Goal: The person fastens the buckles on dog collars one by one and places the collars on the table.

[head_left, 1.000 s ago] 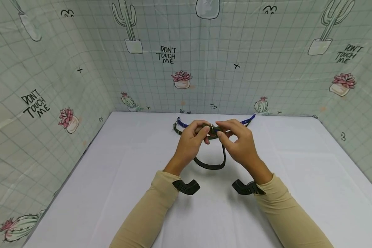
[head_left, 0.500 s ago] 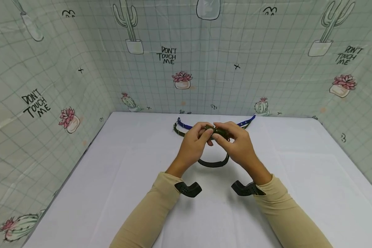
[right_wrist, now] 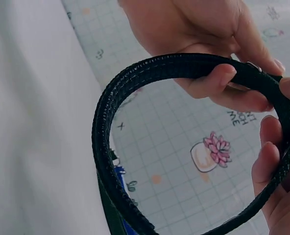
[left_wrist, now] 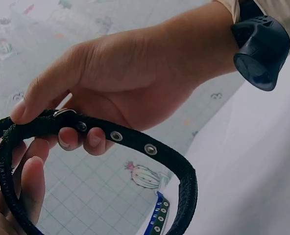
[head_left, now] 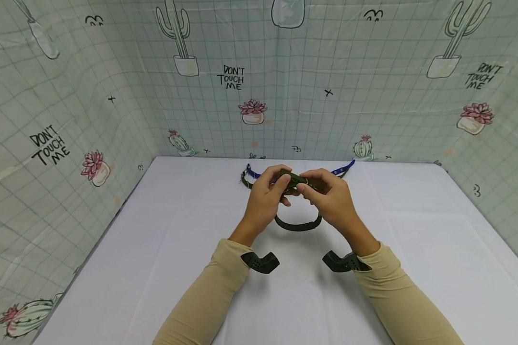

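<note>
A dark green collar [head_left: 299, 227] with metal eyelets hangs as a loop below my two hands, off the tabletop. My left hand [head_left: 263, 199] pinches the strap between thumb and fingers. Close beside it, my right hand [head_left: 334, 201] also pinches the strap. In the left wrist view, the right hand's thumb presses near a metal ring [left_wrist: 65, 112], and two fingertips touch the strap's underside by the eyelets [left_wrist: 116, 136]. The right wrist view shows a stitched band [right_wrist: 103, 137] along the loop. Fingers partly hide where the strap ends meet, so the fastening is unclear.
Behind my hands, a blue collar [head_left: 343, 169] and a green collar [head_left: 246, 182] lie spread near the back edge of the white table [head_left: 190, 268]. Their middles are hidden by my hands. A cactus-print cloth wall [head_left: 302, 120] rises behind and beside the table.
The hanging loop has shifted slightly right and sits more evenly below my hands. The gripped strap section has turned, showing more of its green side. Both hands stay nearly in place.
</note>
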Motion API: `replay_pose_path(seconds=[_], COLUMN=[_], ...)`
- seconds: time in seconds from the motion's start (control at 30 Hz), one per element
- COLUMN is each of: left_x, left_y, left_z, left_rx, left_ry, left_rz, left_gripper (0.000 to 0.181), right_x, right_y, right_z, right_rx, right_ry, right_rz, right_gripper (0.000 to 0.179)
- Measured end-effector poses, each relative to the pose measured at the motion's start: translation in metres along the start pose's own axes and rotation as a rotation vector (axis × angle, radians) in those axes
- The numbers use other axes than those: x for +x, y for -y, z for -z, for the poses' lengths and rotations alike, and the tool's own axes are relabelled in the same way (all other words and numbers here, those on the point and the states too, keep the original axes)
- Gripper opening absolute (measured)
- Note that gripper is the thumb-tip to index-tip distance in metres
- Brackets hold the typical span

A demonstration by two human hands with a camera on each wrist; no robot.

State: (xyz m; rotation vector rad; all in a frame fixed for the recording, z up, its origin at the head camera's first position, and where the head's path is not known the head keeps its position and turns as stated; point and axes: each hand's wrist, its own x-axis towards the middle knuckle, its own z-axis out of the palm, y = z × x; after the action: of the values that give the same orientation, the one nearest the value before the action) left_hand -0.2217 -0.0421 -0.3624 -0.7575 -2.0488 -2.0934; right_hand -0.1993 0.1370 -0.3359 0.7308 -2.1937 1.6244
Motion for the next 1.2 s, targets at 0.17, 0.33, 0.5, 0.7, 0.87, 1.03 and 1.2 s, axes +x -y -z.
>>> replay_pose_path(seconds=[0.17,0.33,0.5,0.7,0.87,1.03,1.2], left_x=[0.001,0.000,0.001,0.001,0.001,0.000,0.000], left_y=[0.003,0.004,0.004,0.005,0.004,0.004,0.006], left_z=[0.001,0.003,0.003,0.003,0.001,-0.002,-0.008], left_rx=[-0.058,-0.092,-0.121,-0.135,-0.148,-0.197,-0.203], left_ry=[-0.007,-0.023,-0.031,-0.058,-0.063,-0.075,-0.052], left_rz=[-0.025,-0.019,-0.006,-0.009,-0.014,0.002,0.018], left_gripper=[0.034,0.035,0.036,0.037,0.037,0.037,0.032], right_x=[0.000,0.000,0.001,0.001,0.001,0.000,-0.001], right_y=[-0.001,-0.008,-0.031,-0.037,-0.037,-0.037,-0.038], right_z=[0.000,-0.001,0.000,0.000,-0.001,-0.005,-0.007], right_rx=[-0.007,-0.010,0.005,0.078,0.156,0.168,0.170], right_ry=[-0.016,-0.019,-0.023,-0.024,-0.036,-0.071,-0.107], right_rz=[-0.030,-0.063,-0.084,-0.087,-0.122,-0.139,-0.125], right_gripper=[0.020,0.019,0.020,0.019,0.018,0.017,0.015])
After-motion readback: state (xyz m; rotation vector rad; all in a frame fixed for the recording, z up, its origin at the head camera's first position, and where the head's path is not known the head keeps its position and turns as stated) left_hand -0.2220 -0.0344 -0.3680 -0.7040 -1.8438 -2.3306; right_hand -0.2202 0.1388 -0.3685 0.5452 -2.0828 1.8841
